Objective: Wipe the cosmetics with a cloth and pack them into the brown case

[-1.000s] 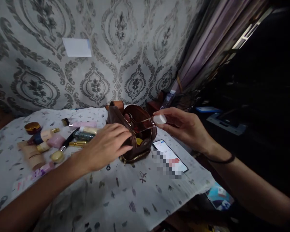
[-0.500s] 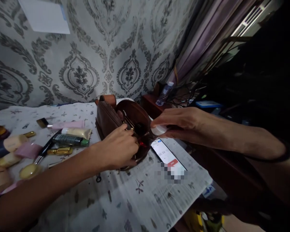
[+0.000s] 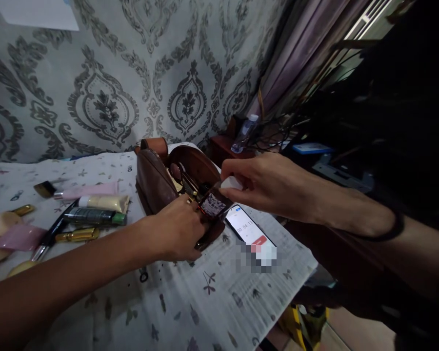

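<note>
The white-capped container (image 3: pixel 212 203) is at the open mouth of the brown leather bag (image 3: pixel 154 183), on the bag's right side. It is tilted, its patterned body pointing down and left. The right hand (image 3: pixel 270 183) grasps it by the white cap (image 3: pixel 231 183), thumb and forefinger closed on the cap. The left hand (image 3: pixel 179 226) lies over the bag's near side with the fingers bent at the rim; whether they grip the rim cannot be told, as the fingertips are hidden.

The bag is unzipped and sits near the far right corner of the table (image 3: pixel 175 302), with several small articles inside. A phone (image 3: pixel 247 226), screen up and showing a timer, lies just beside the bag by the table's right edge.

Left of the bag, towards the table's left edge, lie a makeup brush (image 3: pixel 46 189), a pink tube (image 3: pixel 91 189), a cream tube (image 3: pixel 104 203), a dark bottle with a green cap (image 3: pixel 91 215) and a gold tube (image 3: pixel 76 234). Past the right edge, a clear plastic bottle (image 3: pixel 244 135) stands near some cables.
</note>
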`<state>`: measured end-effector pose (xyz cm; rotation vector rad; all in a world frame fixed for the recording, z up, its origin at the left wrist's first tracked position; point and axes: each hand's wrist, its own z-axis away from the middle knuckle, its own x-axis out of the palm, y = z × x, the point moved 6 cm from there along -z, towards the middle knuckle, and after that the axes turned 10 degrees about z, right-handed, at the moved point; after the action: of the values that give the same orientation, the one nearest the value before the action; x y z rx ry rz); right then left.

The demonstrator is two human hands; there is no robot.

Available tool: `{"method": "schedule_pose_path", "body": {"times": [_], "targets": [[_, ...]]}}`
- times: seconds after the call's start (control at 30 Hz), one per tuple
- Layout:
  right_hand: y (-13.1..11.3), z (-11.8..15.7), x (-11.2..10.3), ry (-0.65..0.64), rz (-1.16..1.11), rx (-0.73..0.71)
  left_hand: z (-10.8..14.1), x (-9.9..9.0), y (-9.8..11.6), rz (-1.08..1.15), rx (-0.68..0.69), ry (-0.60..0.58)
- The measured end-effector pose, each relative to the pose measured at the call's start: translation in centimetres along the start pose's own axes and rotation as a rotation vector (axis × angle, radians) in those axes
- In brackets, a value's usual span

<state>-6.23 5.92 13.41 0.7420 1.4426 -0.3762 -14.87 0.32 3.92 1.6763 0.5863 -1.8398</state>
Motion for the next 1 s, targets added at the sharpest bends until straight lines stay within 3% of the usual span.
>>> {"method": "schedule_pose_path", "body": {"times": [0.2, 0.5, 0.63, 1.0], "targets": [[-0.1, -0.5, 0.2, 0.028, 0.016, -0.001, 0.0, 0.4, 0.0, 0.014, -0.009, 0.036], [-1.9, -1.8, 1.0, -0.186, 0.113, -0.044, -0.2, 1.2, -0.1, 0.032, -0.029, 0.044], [-3.1, -2.2, 0.9, -0.212, 0.140, -0.095, -0.2, 1.1, 0.1, -0.005, -0.044, 0.017], [-4.3, -2.2, 1.4, -0.302, 0.238, -0.086, -0.1, 0.9, 0.0, 0.044, -0.045, 0.086]]}}
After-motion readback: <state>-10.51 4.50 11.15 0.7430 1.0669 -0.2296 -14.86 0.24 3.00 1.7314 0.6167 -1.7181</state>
